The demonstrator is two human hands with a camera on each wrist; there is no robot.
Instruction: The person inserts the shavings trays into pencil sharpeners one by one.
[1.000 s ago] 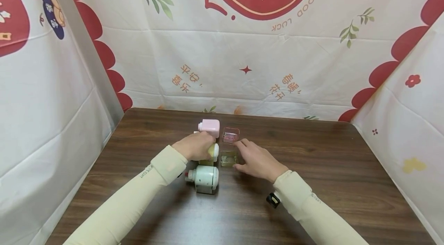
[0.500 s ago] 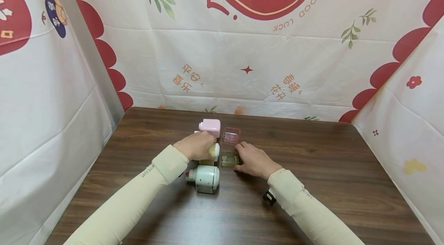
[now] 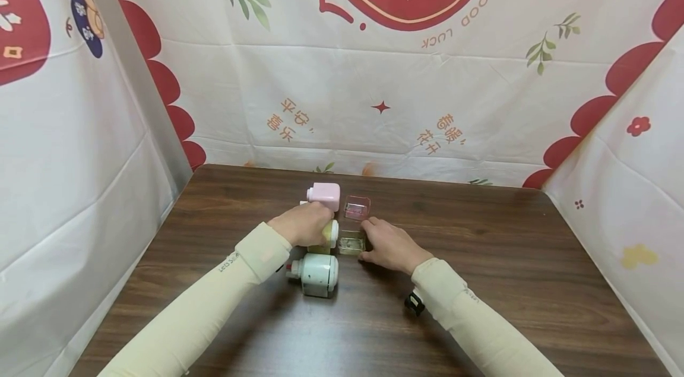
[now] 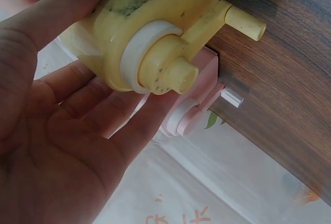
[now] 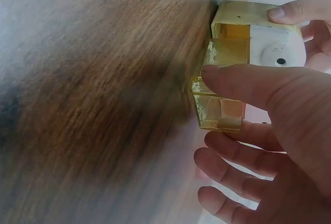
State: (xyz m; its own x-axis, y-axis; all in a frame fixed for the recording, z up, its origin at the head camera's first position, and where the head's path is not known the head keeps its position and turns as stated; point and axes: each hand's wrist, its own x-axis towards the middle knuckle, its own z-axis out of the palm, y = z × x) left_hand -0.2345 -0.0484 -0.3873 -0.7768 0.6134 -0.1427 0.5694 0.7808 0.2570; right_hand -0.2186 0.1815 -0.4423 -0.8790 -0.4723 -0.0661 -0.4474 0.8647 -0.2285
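Note:
My left hand (image 3: 301, 224) grips a yellow crank pencil sharpener (image 4: 98, 43), thumb on one side and fingers on the other. The sharpener lies on its back, its white front facing right and its crank facing left. My right hand (image 3: 392, 244) pinches a clear yellow shavings drawer (image 3: 351, 243) between thumb and fingers. In the right wrist view this drawer (image 5: 217, 111) stands close to the sharpener's drawer opening (image 5: 234, 30), partly covered by my thumb; pale bits cling to its wall. Whether its edge touches the opening, I cannot tell.
Behind my left hand lies a pink sharpener (image 3: 324, 195), with a clear pink drawer (image 3: 357, 208) to its right. Nearer the front lies a mint-green sharpener (image 3: 319, 276). A printed cloth (image 3: 342, 74) hangs behind the brown wooden table (image 3: 481, 282).
My right hand has closed in on the yellow drawer and shifted it slightly left, toward the yellow sharpener. My left hand keeps its grip in nearly the same place.

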